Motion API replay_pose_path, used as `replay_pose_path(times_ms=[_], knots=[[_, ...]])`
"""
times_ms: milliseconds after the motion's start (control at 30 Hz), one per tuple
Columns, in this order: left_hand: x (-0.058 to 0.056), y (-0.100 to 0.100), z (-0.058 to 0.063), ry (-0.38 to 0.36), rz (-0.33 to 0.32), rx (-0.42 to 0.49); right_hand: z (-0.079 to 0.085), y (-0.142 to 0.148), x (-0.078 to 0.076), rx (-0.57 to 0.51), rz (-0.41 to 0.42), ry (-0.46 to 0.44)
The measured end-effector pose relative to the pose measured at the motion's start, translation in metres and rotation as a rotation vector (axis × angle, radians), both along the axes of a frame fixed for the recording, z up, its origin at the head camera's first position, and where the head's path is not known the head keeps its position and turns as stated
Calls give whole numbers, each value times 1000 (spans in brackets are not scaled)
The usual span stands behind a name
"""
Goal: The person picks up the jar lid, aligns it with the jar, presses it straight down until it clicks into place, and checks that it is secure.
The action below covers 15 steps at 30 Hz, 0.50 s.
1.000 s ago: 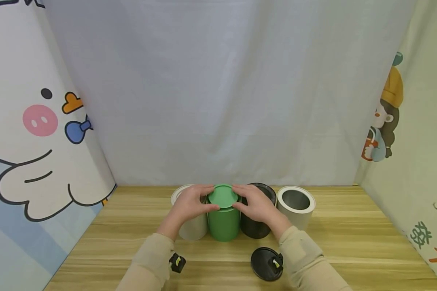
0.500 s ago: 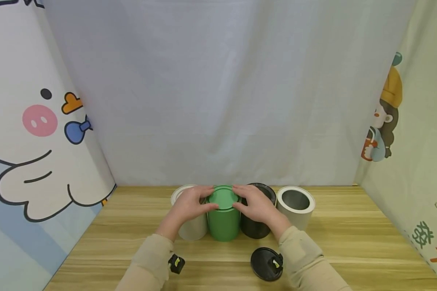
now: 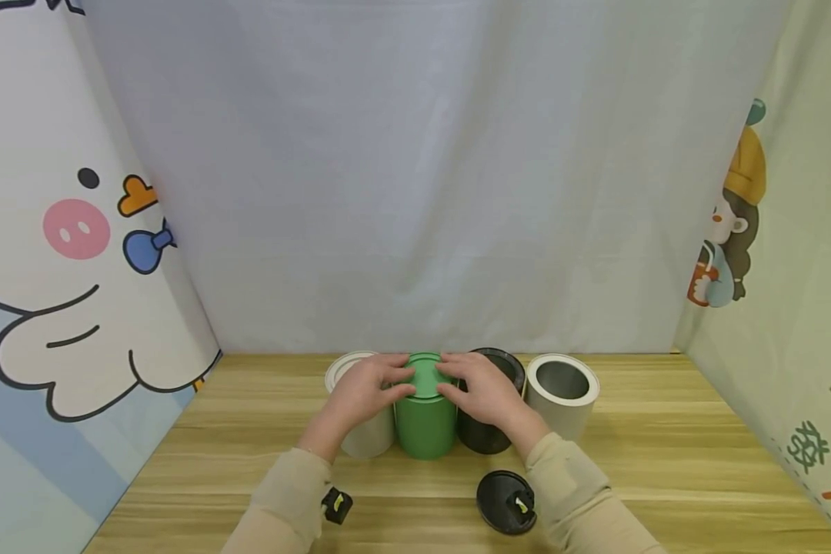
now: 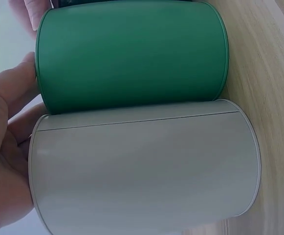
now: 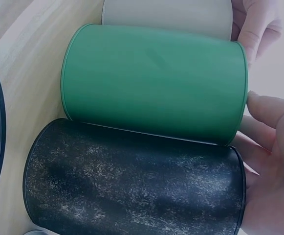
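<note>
A green canister (image 3: pixel 425 435) stands upright in a row, its round green lid (image 3: pixel 426 377) lying level on top. From the left, my left hand (image 3: pixel 363 388) rests its fingertips on the lid's edge. My right hand (image 3: pixel 486 388) mirrors it on the opposite side, with thumb and fingers spread over the lid. Both hands touch the lid without curling around it. In the left wrist view the green canister (image 4: pixel 132 56) stands against a white canister (image 4: pixel 146 171). The right wrist view shows the thumb at the green canister's (image 5: pixel 154 83) top rim, beside a speckled black canister (image 5: pixel 137 178).
At the right end of the row stands an open white canister (image 3: pixel 561 412) with a dark grey inside. A round black lid (image 3: pixel 498 500) lies on the wooden table (image 3: pixel 415 500) in front, near the right sleeve (image 3: pixel 575 488). A pale curtain (image 3: pixel 415 192) hangs behind.
The green lid, slightly raised a second ago, has settled down level on the canister. My fingertips have shifted inward from its rim onto its top.
</note>
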<state>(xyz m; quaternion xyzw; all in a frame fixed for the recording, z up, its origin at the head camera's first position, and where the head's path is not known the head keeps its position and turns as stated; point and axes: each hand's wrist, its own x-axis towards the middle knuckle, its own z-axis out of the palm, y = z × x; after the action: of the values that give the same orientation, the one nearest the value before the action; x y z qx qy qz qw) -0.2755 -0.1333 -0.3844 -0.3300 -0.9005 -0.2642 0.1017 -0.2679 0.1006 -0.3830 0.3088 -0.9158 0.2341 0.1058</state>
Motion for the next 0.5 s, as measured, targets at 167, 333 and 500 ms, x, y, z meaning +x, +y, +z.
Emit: replay_pose_path(times_ms=[167, 333, 500], knots=[[0, 0, 1, 3, -2, -6, 1, -2, 1, -4, -28, -14], [1, 1, 3, -4, 0, -12, 2, -4, 1, 0, -53, -24], [-1, 1, 2, -10, -3, -1, 2, -4, 0, -1, -52, -19]])
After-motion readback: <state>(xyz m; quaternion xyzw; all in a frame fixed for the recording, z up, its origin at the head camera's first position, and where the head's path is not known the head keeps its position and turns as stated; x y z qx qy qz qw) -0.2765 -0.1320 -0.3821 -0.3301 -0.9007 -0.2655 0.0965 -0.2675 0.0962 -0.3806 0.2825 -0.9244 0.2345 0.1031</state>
